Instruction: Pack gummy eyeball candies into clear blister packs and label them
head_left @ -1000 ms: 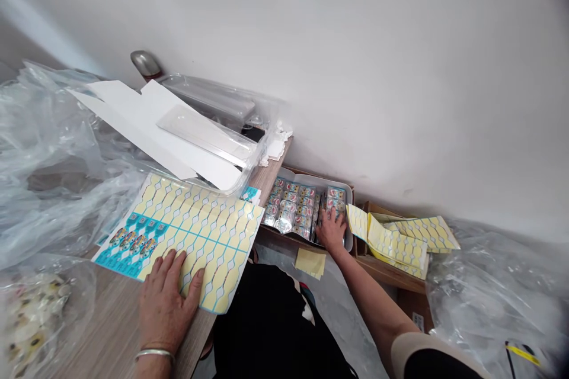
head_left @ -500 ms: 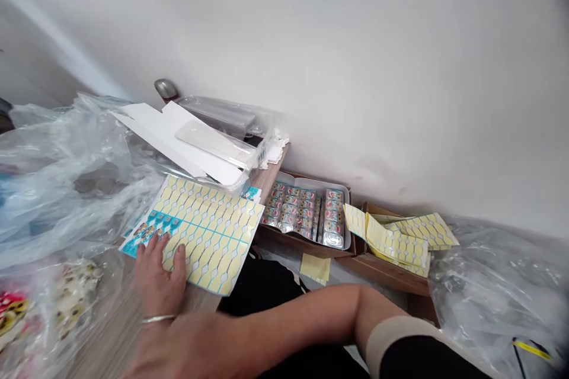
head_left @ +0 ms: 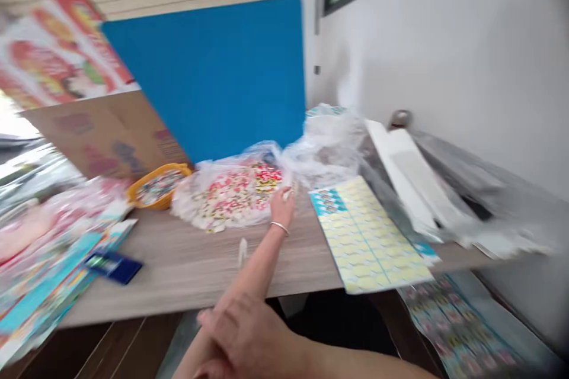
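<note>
My left hand (head_left: 283,207), with a bracelet at its wrist, reaches over the table to the right edge of a clear plastic bag (head_left: 240,192) spread with many small red, white and yellow pieces. Its fingers look drawn together, with a small pale spot at the tips, too blurred to name. Across my left forearm lies my right hand (head_left: 249,328), its fingers curled round it. To the right of my left hand is a yellow sticker sheet (head_left: 371,237) with blue lines and a printed blue corner.
A yellow basket (head_left: 160,186) of small pieces, a dark blue object (head_left: 114,266) and coloured card strips (head_left: 57,284) are on the left. A blue board (head_left: 213,71) and a carton (head_left: 106,133) stand behind. Plastic packaging (head_left: 444,183) lies right; printed packs (head_left: 462,325) sit below.
The view has swung left, bringing the board, basket and bag of pieces into sight. My left hand has left the sticker sheet and moved to the bag.
</note>
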{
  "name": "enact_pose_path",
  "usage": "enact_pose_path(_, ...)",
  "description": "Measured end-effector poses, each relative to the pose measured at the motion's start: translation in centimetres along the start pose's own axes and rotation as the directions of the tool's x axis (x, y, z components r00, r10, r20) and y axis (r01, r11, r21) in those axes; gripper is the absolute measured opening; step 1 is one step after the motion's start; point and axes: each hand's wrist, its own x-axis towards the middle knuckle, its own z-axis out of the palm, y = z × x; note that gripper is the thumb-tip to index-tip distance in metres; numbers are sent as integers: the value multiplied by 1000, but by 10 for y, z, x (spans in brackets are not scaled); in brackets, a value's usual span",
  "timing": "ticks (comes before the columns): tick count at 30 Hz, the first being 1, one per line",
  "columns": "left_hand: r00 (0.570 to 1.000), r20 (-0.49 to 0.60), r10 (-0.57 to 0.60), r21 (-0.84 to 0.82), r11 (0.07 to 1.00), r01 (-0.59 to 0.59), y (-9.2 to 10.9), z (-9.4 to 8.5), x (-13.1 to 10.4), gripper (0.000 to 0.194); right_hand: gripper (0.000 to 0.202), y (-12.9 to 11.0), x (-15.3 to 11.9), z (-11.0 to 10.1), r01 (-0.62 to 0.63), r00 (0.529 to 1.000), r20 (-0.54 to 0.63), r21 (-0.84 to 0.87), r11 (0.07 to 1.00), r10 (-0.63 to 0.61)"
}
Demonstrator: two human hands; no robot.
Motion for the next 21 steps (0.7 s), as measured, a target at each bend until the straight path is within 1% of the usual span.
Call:
enact_pose_path(1, 999, -20, -31, -13, 999, 30, -6, -5, 7, 24, 54, 1, 2, 0, -27, 1000, 7, 30, 999, 27)
enact_pose_path(2, 998, -36, -55, -29, 998, 54, -11, -10, 12, 25, 50, 4, 5, -1, -94, 996, 18, 32, 995, 93)
enact_pose_path(4, 994, -57, -91, -63, 994, 87, -19, -17, 20, 25, 45, 11, 13, -2, -226, 974, 24, -4, 974, 226)
enact_pose_path(5, 993, -63, -102, -78, 992, 97, -22, -19, 24, 25, 45, 14, 16, 0, -250, 968, 23, -8, 968, 250)
enact_pose_path(6, 992, -66, -108, -93, 990, 102, -25, -20, 27, 25, 45, 16, 18, 3, -239, 971, 29, 15, 971, 238)
enact_pose_path(9, 991, -66, -121, -120, 986, 112, -33, -17, 33, 24, 50, 22, 16, 17, -119, 992, 52, 174, 978, 111)
enact_pose_path(10, 990, -65, -125, -124, 985, 116, -36, -15, 35, 24, 51, 25, 15, 20, -96, 995, 53, 201, 975, 87)
enact_pose_path(12, 989, -62, -131, -132, 984, 122, -42, -11, 36, 24, 53, 35, 14, 26, -112, 994, 35, 153, 982, 107)
enact_pose_path(14, 989, -59, -134, -140, 982, 124, -47, -6, 36, 25, 56, 44, 15, 30, -154, 988, -3, 24, 988, 154)
enact_pose_path(16, 990, -50, -133, -148, 981, 124, -50, -2, 36, 25, 61, 48, 15, 34, -159, 987, -33, -50, 986, 157)
enact_pose_path(17, 990, -47, -135, -150, 981, 126, -51, 0, 36, 25, 63, 48, 14, 36, -120, 992, -30, -39, 992, 119)
enact_pose_path(19, 989, -44, -139, -149, 980, 131, -50, 2, 37, 25, 65, 45, 11, 40, 3, 1000, 0, 55, 998, -3)
enact_pose_path(20, 989, -46, -141, -145, 980, 134, -49, 3, 39, 25, 64, 44, 10, 41, 46, 999, 7, 98, 994, -47)
enact_pose_path(21, 989, -50, -142, -139, 981, 134, -48, 2, 41, 25, 63, 44, 9, 41, 59, 998, 6, 115, 992, -60)
